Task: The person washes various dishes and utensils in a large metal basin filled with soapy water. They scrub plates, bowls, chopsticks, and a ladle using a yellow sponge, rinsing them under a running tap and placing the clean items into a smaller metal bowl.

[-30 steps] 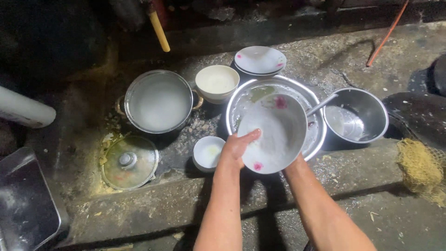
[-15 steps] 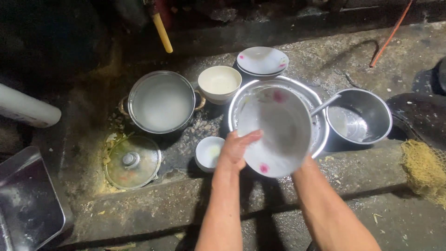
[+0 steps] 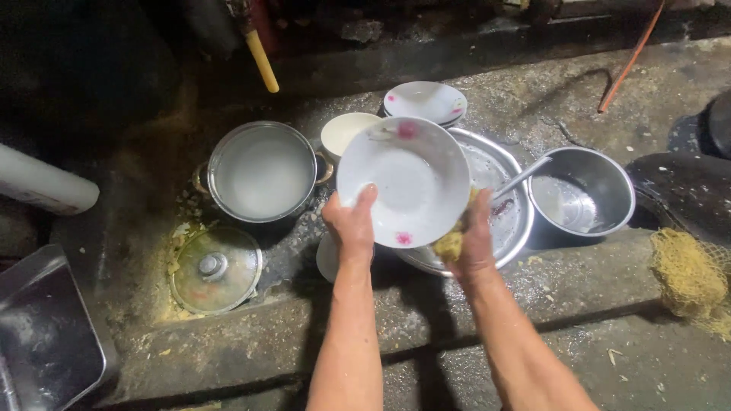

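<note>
- On the wet concrete floor (image 3: 579, 99), inside its raised front kerb, the largest item is a wide steel basin (image 3: 509, 221); it sits right of centre, partly hidden by the plate held above it.
- Left of the basin stands a steel pot (image 3: 261, 171) with cloudy water; its glass lid (image 3: 215, 269) lies flat near the kerb, just in front of the pot.
- A steel bowl (image 3: 582, 190) with a ladle resting in it stands at the basin's right, touching or nearly so.
- A white plate with pink flower marks (image 3: 403, 179) is held tilted toward the camera, over the basin's left half.
- Left hand (image 3: 352, 224): fingers closed on the plate's lower left rim, thumb on the face.
- Right hand (image 3: 474, 243): at the plate's lower right rim, fingers closed around a yellow scrubber (image 3: 449, 245).
- The plate lies up and between both hands; the left alone carries it.
- A stack of white plates (image 3: 425, 101) and a cream bowl (image 3: 346, 133) stand toward the far edge.
</note>
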